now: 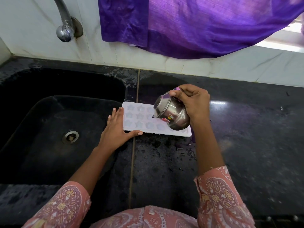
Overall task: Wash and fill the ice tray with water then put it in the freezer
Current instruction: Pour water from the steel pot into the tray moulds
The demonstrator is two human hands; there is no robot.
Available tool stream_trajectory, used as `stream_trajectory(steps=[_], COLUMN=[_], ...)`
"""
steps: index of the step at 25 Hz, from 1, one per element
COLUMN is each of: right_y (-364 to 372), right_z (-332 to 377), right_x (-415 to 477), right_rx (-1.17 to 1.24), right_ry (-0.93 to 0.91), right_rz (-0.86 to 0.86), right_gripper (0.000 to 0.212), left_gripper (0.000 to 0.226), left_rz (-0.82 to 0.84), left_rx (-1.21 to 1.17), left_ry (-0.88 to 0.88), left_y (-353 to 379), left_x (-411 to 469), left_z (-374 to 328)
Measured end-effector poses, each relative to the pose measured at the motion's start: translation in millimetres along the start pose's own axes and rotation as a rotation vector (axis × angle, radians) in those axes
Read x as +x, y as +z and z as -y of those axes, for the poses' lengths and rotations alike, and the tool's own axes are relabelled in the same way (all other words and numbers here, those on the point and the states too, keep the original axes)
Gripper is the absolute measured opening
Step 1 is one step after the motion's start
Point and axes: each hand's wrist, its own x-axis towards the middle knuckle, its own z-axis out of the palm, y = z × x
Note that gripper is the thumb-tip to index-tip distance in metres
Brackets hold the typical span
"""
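A white ice tray (139,119) with star-shaped cells lies flat on the black counter, just right of the sink. My left hand (116,129) rests spread on the tray's left end, thumb along its near edge. My right hand (192,102) grips a small steel pot (171,112) by its neck and tips it to the left, its mouth low over the tray's middle cells. The pot hides the tray's right part. I cannot tell how much water the cells hold.
A black sink (54,129) with a metal drain (70,137) lies to the left. A chrome tap (65,30) juts from the white tiled wall. A purple cloth (189,27) hangs at the back. The wet black counter (246,137) stretches right.
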Motion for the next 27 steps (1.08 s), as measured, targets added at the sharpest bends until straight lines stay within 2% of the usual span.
stream_trajectory(steps=[7,20,27], right_y=[9,30,31], right_z=[1,6,17], right_x=[-4,-5,-5], right_rx=[0.205,-0.019,-0.099], right_ry=[0.083,0.004,-0.025], right_rz=[-0.03,0.072,0.088], right_gripper=[0.018,0.011,0.02], left_gripper=[0.115,0.112,0.112], left_rz=[-0.009,0.001,0.002], left_rx=[-0.004,-0.005,-0.005], left_ry=[-0.001,-0.009,-0.013], left_y=[0,-2,-3], left_x=[0,-1,-1], left_z=[0,-3,-2])
